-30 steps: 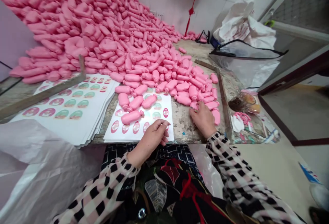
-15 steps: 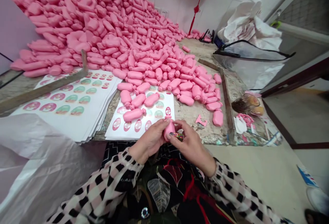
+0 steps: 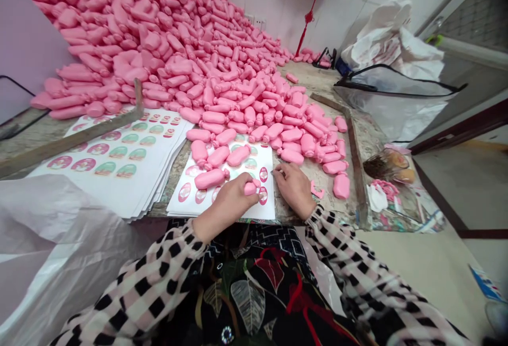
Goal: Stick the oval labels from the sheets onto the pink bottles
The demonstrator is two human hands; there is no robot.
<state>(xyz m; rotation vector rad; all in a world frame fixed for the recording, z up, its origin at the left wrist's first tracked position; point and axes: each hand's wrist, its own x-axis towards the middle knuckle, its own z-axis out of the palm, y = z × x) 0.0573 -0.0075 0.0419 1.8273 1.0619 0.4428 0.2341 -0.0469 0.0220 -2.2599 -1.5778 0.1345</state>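
Observation:
A small pink plastic bottle [image 3: 251, 188] is wrapped in my left hand [image 3: 230, 202], over the front part of a sticker sheet [image 3: 234, 209]. Its neck points up and right, and the fingers cover most of its body. My right hand [image 3: 294, 189] is at the sheet's right edge, thumb and forefinger pinched together beside an oval pink sticker [image 3: 263, 174]. Something small and dark seems to be at those fingertips, too small to name. Several more pink bottles [image 3: 209, 179] lie on the upper left of the sheet.
A huge heap of pink bottles [image 3: 170, 55] covers the back left of the table. Stacked sticker sheets [image 3: 119, 176] lie left under a wooden strip [image 3: 99, 128]. Another strip [image 3: 357, 176] borders the right, near a brush [image 3: 377, 165]. A plastic bag [image 3: 51, 240] is front left.
The hands have parted. My left hand has moved slightly left with the bottle; my right hand has left the bottle and gone to the sheet's right edge. The view has shifted slightly.

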